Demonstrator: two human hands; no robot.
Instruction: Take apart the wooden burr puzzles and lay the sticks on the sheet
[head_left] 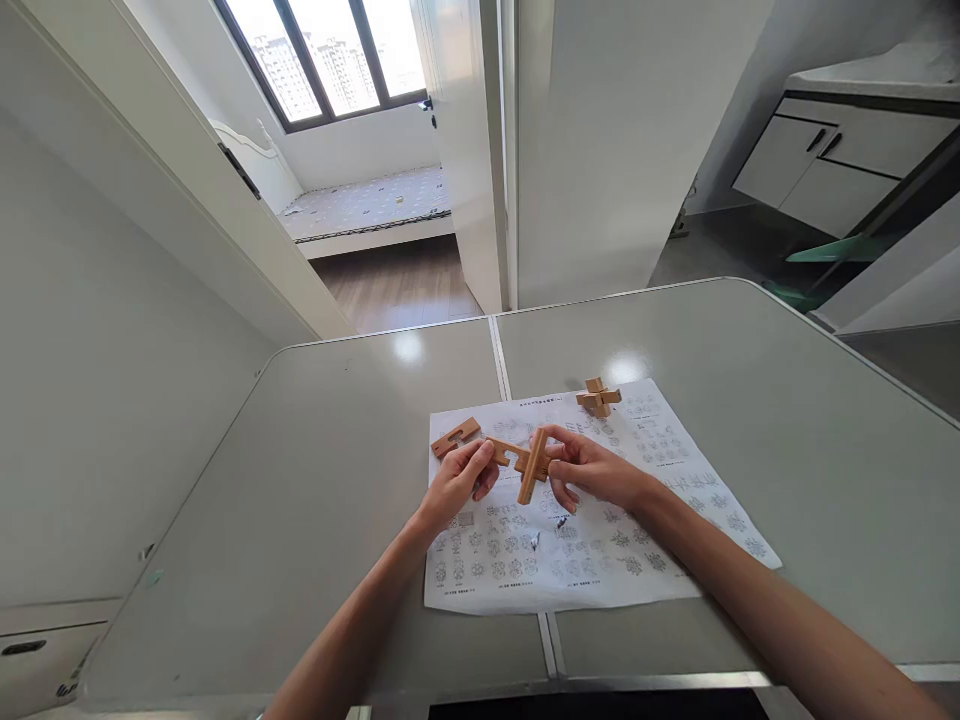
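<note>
Over a printed instruction sheet [480, 590], my two hands meet around notched wooden puzzle pieces. My left hand [459, 480] pinches one notched wooden piece [507, 450] between thumb and fingers. My right hand [585, 468] grips a wooden bar [531, 470] that stands tilted across another short piece. The left piece's far end reaches to the bar; whether they interlock I cannot tell. Just behind my left hand lies a loose wooden piece [456, 437] with a slot cut in it. An assembled cross-shaped wooden puzzle [598, 397] rests near the sheet's far right corner.
Two small bits, one pale [535, 541] and one dark [562, 522], lie on the sheet in front of my hands. The grey-green table [360, 450] has a metal seam down its middle. Beyond it are a doorway, a bed [375, 205] and a white cabinet [832, 150].
</note>
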